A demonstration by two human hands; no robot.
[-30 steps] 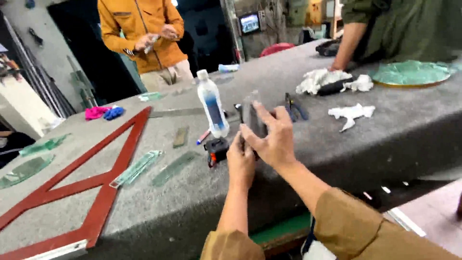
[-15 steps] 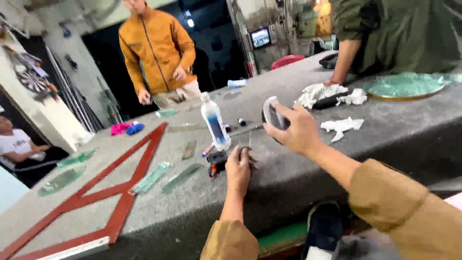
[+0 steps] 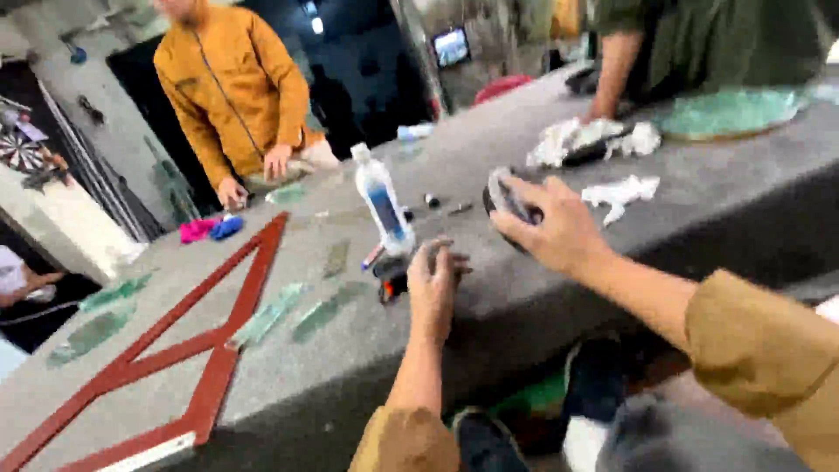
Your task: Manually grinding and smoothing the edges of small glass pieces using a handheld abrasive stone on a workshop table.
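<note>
Holding: my right hand (image 3: 551, 229) is curled around a small rounded piece of clear glass (image 3: 505, 194), fingers closed on its edge, lifted just above the grey table (image 3: 699, 218).
Left hand: my left hand (image 3: 434, 284) rests on the table with fingers bent down over a small dark tool (image 3: 391, 278) with a red part; I cannot tell whether it truly grips it.
Glass position: the piece sits in my right hand, near the table's middle, just left of a crumpled white cloth (image 3: 622, 190).
Bottle: a clear plastic bottle (image 3: 383, 202) with a blue label stands upright just behind my left hand.
Strips: greenish glass strips (image 3: 278, 308) lie flat to the left, beside a red triangular frame (image 3: 210, 336).
Round pane: a green round glass pane (image 3: 730, 112) lies at the far right.
Others: a person in an orange jacket (image 3: 232, 87) stands across the table; another, in a green top (image 3: 699, 44), leans on it at the far right.
</note>
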